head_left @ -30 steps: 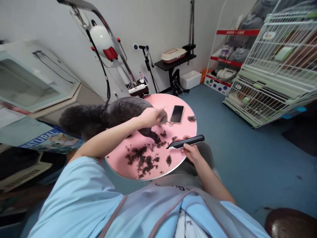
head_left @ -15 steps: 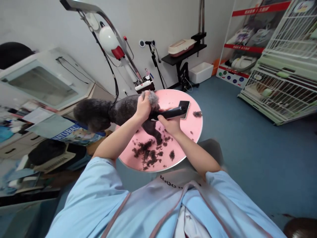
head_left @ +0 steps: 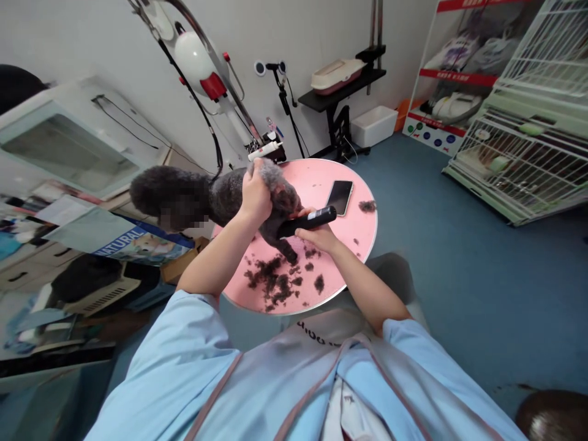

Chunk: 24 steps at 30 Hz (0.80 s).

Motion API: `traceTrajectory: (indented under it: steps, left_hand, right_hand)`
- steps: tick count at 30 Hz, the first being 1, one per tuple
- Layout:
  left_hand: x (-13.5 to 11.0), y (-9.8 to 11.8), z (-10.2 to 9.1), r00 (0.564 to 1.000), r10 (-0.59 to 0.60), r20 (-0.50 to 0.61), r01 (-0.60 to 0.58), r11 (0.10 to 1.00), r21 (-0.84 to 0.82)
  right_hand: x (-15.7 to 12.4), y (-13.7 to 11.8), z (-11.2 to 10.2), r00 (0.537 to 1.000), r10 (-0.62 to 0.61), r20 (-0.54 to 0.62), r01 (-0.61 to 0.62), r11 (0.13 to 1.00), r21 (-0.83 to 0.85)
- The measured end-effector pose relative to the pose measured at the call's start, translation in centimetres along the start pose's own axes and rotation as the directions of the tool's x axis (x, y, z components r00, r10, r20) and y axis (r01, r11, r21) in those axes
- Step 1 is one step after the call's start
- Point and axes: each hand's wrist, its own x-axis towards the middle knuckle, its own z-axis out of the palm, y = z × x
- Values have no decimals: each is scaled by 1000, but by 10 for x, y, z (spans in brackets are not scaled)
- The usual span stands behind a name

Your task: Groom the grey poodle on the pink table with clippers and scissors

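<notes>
A small dark grey dog [head_left: 215, 197] stands on a round pink table [head_left: 358, 236]. My left hand [head_left: 254, 196] is closed on the dog's rear, lifting its grey tail end [head_left: 278, 182]. My right hand [head_left: 316, 236] grips a black hair clipper [head_left: 307, 222], whose head is against the dog's hind leg. Clumps of cut dark fur [head_left: 275, 282] lie on the table in front of me.
A black phone [head_left: 340, 196] lies on the table's far side. A grooming arm with a white and red dryer [head_left: 197, 61] stands behind the table. Wire cages [head_left: 528, 135] fill the right, a glass-fronted cabinet [head_left: 68, 147] the left, a black side table [head_left: 340, 92] the back wall.
My right hand brought the clipper from the table's near edge up to the dog's hind leg. My left hand moved up and raised the dog's rear end.
</notes>
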Motion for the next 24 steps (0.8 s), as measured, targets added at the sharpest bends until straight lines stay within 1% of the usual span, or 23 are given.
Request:
traceTrajectory:
  steps: [1, 2, 3, 4, 5, 7, 8, 10, 12, 14, 19, 20, 22, 24]
  left_hand:
    - [0, 1, 0, 1000, 0, -9, 0, 1000, -1]
    - [-1, 2, 0, 1000, -1, -14, 1, 1000, 2]
    - [-2, 3, 0, 1000, -4, -15, 5, 1000, 7]
    - [-4, 4, 1, 1000, -8, -12, 8, 1000, 12]
    - [-6, 5, 2, 1000, -9, -3, 9, 1000, 15]
    - [-11, 5, 4, 1000, -4, 20, 4, 1000, 13]
    - [-13, 5, 5, 999, 3, 32, -4, 1000, 8]
    - [-15, 6, 7, 999, 16, 36, -16, 1000, 2]
    - [-16, 7, 8, 1000, 6, 14, -6, 1000, 1]
    - [-16, 8, 8, 1000, -6, 0, 6, 1000, 3]
    - [-12, 9, 2, 1000, 9, -2, -9, 1000, 27]
    - [-11, 8, 1, 1000, 9, -8, -9, 999, 33]
    - [-9, 6, -1, 1000, 12, 0, -12, 999, 46]
    - [-9, 4, -2, 1000, 17, 14, -18, 998, 57]
  right_hand:
    - [0, 4, -5, 998, 52, 29, -52, 999, 4]
    - [-1, 9, -9, 995, 100, 21, -101, 994, 32]
    - [-3, 13, -12, 989, 143, -22, -141, 986, 88]
    - [-6, 17, -13, 980, 178, -92, -161, 972, 169]
    - [-9, 20, -12, 963, 206, -171, -157, 952, 261]
    - [-16, 25, -6, 925, 236, -298, -100, 908, 408]
    - [-19, 26, 0, 912, 238, -335, -72, 895, 440]
    - [-23, 29, 11, 900, 241, -363, -61, 894, 443]
    - [-23, 30, 18, 901, 261, -347, -99, 902, 420]
    - [-18, 32, 18, 913, 279, -298, -150, 908, 390]
    - [5, 28, -2, 948, 295, -124, -256, 932, 255]
    - [8, 25, -7, 948, 298, -110, -267, 936, 231]
    - [9, 20, -13, 944, 304, -129, -270, 936, 227]
    - [6, 17, -15, 938, 300, -172, -241, 925, 295]
